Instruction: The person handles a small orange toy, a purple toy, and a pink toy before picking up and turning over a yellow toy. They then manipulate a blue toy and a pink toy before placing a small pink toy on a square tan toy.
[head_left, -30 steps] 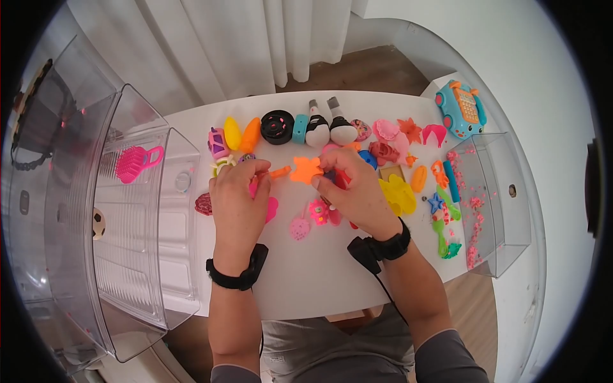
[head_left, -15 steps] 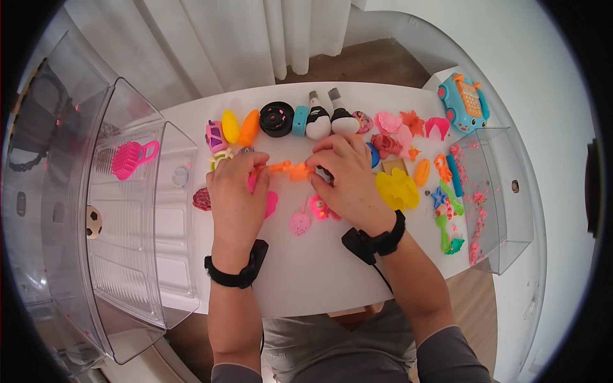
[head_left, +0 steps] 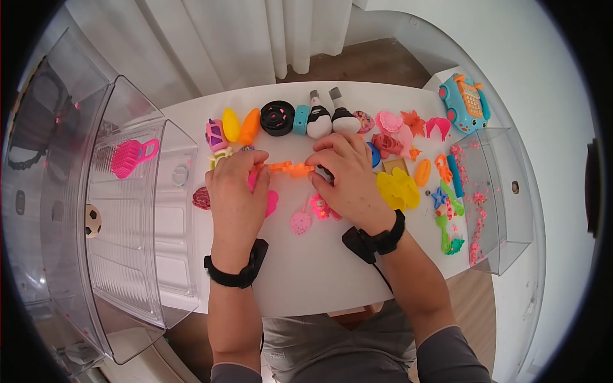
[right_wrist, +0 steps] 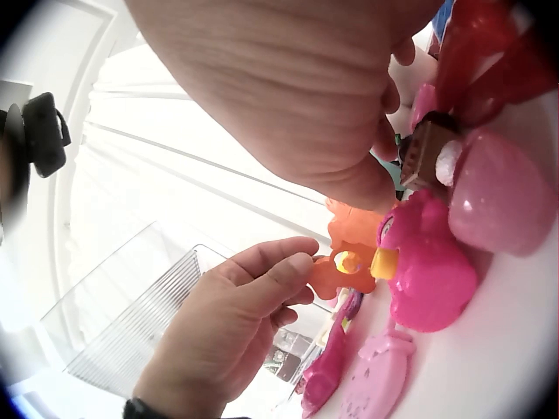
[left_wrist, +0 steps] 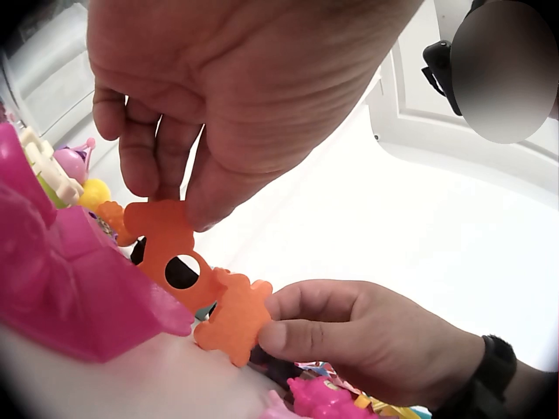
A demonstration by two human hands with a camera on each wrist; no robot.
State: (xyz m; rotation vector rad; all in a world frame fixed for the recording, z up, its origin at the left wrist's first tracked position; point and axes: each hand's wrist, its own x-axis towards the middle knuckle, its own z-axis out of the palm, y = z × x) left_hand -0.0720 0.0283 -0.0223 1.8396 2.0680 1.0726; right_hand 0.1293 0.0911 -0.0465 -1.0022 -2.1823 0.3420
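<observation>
Two flat orange toy cutouts are held upright side by side over the table, their edges meeting in the head view. My left hand pinches the orange cutout with a round hole between thumb and fingers. The solid, wavy-edged orange cutout is pinched at its edge by my right hand. Below the hands lie a pink flower-like toy and a light pink paddle-shaped toy. Beside the left hand is a magenta plastic piece, partly covered by that hand in the head view.
Along the back stand a black wheel, a carrot and toy shoes. Yellow cutouts lie right. A clear bin with pink bits is at the right edge; clear drawers hold a pink brush at left.
The right hand has turned its orange cutout from facing the head camera to nearly edge-on and brought it against the left one. Over the last half second both hands are almost still.
</observation>
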